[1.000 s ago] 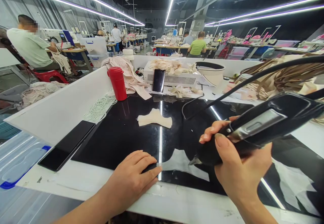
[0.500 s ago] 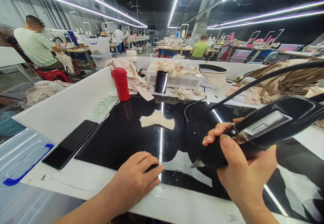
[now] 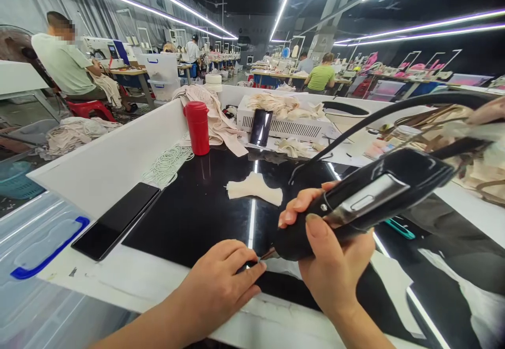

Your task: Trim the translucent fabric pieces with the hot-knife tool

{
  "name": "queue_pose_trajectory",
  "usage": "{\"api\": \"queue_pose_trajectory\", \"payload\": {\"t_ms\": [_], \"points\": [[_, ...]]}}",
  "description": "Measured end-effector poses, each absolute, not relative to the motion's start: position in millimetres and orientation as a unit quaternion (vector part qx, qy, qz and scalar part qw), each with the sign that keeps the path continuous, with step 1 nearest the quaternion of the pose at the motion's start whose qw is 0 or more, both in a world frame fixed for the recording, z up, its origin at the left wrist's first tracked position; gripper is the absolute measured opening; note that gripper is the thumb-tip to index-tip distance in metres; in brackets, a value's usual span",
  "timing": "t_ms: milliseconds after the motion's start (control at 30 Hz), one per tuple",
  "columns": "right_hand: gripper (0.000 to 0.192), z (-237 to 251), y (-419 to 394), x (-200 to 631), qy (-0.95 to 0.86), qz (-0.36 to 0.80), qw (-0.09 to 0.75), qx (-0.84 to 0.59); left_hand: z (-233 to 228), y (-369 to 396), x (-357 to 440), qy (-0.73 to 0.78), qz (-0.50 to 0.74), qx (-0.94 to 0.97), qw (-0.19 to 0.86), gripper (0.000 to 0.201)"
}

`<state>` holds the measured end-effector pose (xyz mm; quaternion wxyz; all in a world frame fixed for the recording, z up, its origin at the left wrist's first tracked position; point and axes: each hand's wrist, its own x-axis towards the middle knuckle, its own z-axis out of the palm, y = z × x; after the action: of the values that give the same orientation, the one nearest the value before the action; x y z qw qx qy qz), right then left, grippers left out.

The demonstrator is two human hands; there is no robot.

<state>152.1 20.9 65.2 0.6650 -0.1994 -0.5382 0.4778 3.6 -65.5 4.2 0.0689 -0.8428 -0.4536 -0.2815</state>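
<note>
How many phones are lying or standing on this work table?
2. One phone lies flat on the white table edge at the left; another phone leans upright against the white box at the back. Fabric piles may hide more.

Right hand grips a black corded cutting tool, tip down at the glossy black tabletop, touching or just beside the left hand's fingertips, which press flat on a thin pale fabric piece. Behind them: cream fabric stack mid-tabletop, red bottle and white elastic loops at back left, dark phone on the left edge.
</note>
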Motion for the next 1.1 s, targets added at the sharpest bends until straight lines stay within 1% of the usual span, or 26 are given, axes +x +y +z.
{"api": "queue_pose_trajectory", "payload": {"t_ms": [167, 467, 600, 767, 1100], "points": [[0.036, 64.8, 21.8, 152.3, -0.541, 0.476, 0.665, -0.196, 2.8, -65.2, 3.7, -0.458, -0.283, -0.841, 0.054, 0.021], [0.029, 64.2, 21.0, 150.8, -0.554, 0.465, 0.664, -0.189, 0.3, -66.2, 4.5, -0.461, -0.288, -0.838, 0.049, 0.022], [0.03, 65.9, 19.5, 152.1, -0.545, 0.478, 0.662, -0.189, 4.3, -67.9, 2.2, -0.459, -0.324, -0.826, 0.043, 0.018], [0.032, 67.9, 15.6, 157.1, -0.546, 0.475, 0.664, -0.188, 10.1, -69.5, -0.9, -0.488, -0.362, -0.793, 0.037, 0.023], [0.03, 62.2, 11.0, 154.8, -0.551, 0.477, 0.658, -0.189, 7.2, -67.6, -0.8, -0.487, -0.348, -0.801, 0.003, 0.022]]}}
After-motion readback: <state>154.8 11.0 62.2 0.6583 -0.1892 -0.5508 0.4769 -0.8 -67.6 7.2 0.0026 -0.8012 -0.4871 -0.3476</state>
